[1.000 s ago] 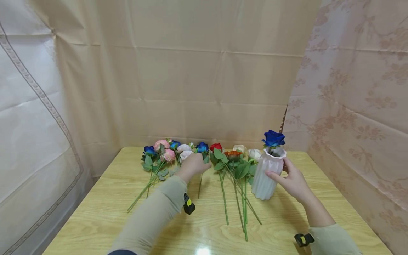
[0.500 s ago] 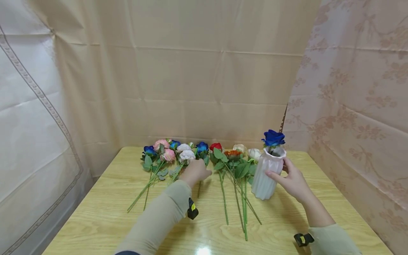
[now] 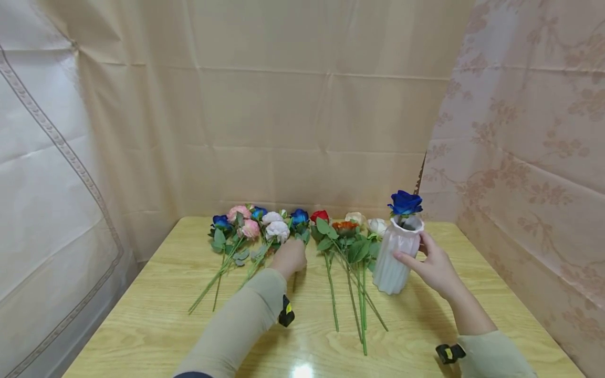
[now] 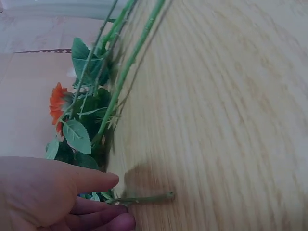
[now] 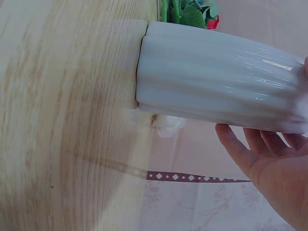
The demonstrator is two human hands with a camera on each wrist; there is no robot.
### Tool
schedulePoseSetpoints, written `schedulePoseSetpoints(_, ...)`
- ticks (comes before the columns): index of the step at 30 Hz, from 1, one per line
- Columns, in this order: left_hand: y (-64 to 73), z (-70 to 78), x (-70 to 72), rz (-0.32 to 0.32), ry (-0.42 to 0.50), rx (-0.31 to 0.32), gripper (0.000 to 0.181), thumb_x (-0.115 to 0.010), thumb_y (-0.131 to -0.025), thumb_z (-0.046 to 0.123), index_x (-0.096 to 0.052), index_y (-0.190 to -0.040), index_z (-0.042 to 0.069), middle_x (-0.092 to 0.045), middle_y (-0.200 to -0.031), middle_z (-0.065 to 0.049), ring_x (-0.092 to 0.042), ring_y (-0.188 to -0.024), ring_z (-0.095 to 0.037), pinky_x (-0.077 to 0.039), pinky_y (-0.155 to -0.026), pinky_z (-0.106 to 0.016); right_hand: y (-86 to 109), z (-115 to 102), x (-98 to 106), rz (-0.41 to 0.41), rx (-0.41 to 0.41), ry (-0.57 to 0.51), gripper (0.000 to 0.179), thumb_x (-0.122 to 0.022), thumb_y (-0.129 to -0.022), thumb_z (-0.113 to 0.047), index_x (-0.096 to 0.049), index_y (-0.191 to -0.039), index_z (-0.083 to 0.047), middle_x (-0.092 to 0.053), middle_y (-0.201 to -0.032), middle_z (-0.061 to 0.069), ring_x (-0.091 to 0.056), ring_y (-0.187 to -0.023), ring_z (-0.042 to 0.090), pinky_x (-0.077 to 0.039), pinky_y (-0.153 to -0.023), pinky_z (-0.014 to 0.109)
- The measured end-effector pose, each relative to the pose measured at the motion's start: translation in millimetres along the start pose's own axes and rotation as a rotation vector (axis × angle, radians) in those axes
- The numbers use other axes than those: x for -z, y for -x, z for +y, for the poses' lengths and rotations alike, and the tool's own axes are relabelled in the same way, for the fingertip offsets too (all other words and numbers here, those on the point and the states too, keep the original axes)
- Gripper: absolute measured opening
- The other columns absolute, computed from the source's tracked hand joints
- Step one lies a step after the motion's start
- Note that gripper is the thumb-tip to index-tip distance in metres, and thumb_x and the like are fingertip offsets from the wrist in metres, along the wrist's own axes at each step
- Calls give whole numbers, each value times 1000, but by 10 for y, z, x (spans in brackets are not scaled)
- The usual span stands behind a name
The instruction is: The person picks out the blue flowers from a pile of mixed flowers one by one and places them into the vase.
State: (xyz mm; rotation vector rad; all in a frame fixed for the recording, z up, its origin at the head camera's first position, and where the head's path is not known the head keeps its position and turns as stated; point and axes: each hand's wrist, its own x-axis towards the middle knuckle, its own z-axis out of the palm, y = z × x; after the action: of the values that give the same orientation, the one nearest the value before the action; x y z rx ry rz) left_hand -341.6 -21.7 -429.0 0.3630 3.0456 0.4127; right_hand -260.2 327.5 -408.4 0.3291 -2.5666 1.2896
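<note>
My right hand (image 3: 437, 266) grips the white ribbed vase (image 3: 394, 257), thumb on its near side. The vase stands on the table, and one deep blue rose (image 3: 405, 203) rises from its mouth. Among the flowers at the table's middle, my left hand (image 3: 289, 256) is at the stem of a blue rose (image 3: 300, 217). In the left wrist view, the thumb lies on one side of that green stem (image 4: 149, 198) and curled fingers are on the other. In the right wrist view, the vase's base meets the wood, with fingers (image 5: 234, 144) along its wall.
Left of my left hand lie pink flowers (image 3: 249, 229), white flowers (image 3: 277, 231) and more blue roses (image 3: 221, 222). Between it and the vase lie a red rose (image 3: 320, 216), an orange flower (image 3: 345, 229) and pale roses (image 3: 377, 227), stems toward me. Curtains (image 3: 312, 115) enclose the wooden table (image 3: 156, 325).
My left hand has drawn back from the blue rose's bloom down along its stem, uncovering the white flowers. The right hand and the vase have stayed put.
</note>
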Motion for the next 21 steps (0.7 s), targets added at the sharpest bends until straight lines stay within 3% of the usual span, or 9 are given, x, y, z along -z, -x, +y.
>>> schedulePoseSetpoints(6, -1, 12, -20, -44, -1, 18, 14, -58, -99, 1, -72, -100, 3, -69, -104, -18, -67, -97, -34, -56, -78, -43, -8, -2, 6, -4, -6, 1, 83, -71, -97, -42, -28, -160, -11, -49, -144, 24, -48, -129, 45, -49, -93, 64)
schedulePoseSetpoints(13, -3, 13, -23, -62, 34, 21, 17, -56, -101, 0, -72, -96, 4, -68, -98, -16, -65, -94, -32, -51, -74, -39, -3, -1, 8, 1, 4, -1, 82, -72, -97, -40, -29, -160, -11, -49, -144, 23, -48, -129, 45, -49, -93, 63)
schedulePoseSetpoints(21, -49, -40, -71, -28, 20, -11, 20, -56, -99, -2, -70, -86, 4, -67, -86, -15, -64, -76, -26, -49, -65, -37, -5, 1, 7, -3, 0, 4, 81, -71, -97, -41, -29, -160, -12, -50, -143, 22, -49, -129, 44, -49, -93, 62)
